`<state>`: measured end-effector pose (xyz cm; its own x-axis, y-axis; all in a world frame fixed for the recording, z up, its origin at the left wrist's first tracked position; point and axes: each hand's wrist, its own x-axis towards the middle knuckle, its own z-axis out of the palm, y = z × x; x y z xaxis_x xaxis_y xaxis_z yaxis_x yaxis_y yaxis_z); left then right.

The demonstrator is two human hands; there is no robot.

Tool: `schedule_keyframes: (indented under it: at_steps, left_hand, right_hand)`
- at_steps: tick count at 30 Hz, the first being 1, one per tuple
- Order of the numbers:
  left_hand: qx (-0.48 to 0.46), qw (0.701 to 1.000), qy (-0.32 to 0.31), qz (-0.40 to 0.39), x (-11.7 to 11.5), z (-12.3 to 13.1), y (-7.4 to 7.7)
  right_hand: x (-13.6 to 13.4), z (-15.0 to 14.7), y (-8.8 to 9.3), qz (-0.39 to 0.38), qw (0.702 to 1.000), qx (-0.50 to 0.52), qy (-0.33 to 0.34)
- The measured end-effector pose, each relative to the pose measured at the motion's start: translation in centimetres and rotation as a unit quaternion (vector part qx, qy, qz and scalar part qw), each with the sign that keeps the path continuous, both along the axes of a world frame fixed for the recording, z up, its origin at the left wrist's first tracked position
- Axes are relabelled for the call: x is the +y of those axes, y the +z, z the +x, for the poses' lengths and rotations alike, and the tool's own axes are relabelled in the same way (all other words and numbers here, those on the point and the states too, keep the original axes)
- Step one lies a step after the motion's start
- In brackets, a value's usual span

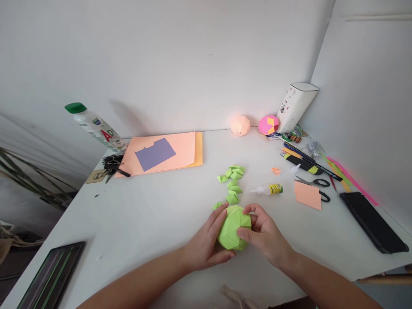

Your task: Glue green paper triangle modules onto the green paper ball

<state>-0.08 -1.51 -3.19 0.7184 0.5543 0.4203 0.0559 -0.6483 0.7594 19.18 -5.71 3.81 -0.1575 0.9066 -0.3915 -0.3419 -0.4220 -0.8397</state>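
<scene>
Close to the table's front edge, a light green folded-paper ball [232, 231] rests between my two hands. My left hand [210, 240] cups its left side, thumb below and fingers along the upper edge. At its right side my right hand [265, 234] grips it, the thumb pressed on a facet and the index finger at the top right edge. Behind the ball lie several small green folded-paper pieces [234, 186], one partly hidden by my left fingers. A small glue bottle [268, 189] with a white nozzle lies on its side just beyond my right hand.
Scissors [317, 182] lie under peach paper squares [308, 195] at right, near a black phone [373, 221]. Peach [240, 125] and pink [268, 125] paper balls stand by the wall. Paper sheets [180, 150], keys [112, 167] and a white bottle [99, 126] are at left.
</scene>
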Motion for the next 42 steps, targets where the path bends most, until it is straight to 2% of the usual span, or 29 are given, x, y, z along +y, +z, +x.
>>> schedule_keyframes:
  at_steps: [5, 12, 15, 19, 23, 28, 32, 35, 38, 42]
  left_hand:
    - [-0.005, 1.000, 0.009, -0.017, 0.1, -0.1, 0.0]
    - [0.011, 1.000, 0.009, 0.003, -0.1, -0.1, 0.2]
    - [0.003, 1.000, 0.012, -0.010, -0.1, -0.1, 0.3]
    - [0.003, 0.996, 0.026, -0.084, 0.0, -0.1, 0.5]
    - [-0.017, 0.990, 0.004, -0.137, 0.2, -0.1, 0.7]
    - [-0.029, 0.990, -0.015, -0.139, 0.2, -0.1, 0.3]
    - [-0.015, 0.992, -0.017, -0.121, 0.2, -0.2, 0.0]
    - [0.001, 0.997, -0.005, -0.082, 0.1, -0.2, -0.2]
    - [0.005, 1.000, -0.002, -0.015, 0.0, -0.2, -0.1]
    - [-0.049, 0.998, 0.019, 0.017, -0.2, -0.3, 0.8]
  right_hand:
    - [-0.1, 0.1, -0.1, 0.016, 1.000, 0.009, 0.022]
    - [-0.3, -0.4, 1.3, -0.012, 0.996, -0.085, 0.034]
    - [-0.4, -0.1, 1.2, -0.005, 0.994, -0.099, 0.044]
    - [-0.2, 0.5, 0.4, -0.003, 0.996, -0.064, 0.064]
    - [0.4, 0.9, -0.2, -0.007, 0.998, -0.003, 0.060]
    - [0.7, 0.8, -0.7, -0.026, 0.999, 0.017, 0.011]
    - [0.7, 0.8, -0.4, -0.019, 1.000, 0.017, 0.001]
    - [0.6, 1.2, 0.3, 0.005, 0.999, 0.011, 0.039]
    - [0.5, 2.0, 0.9, 0.039, 0.993, -0.024, 0.105]
    - [0.7, 3.1, 1.3, 0.106, 0.971, -0.084, 0.196]
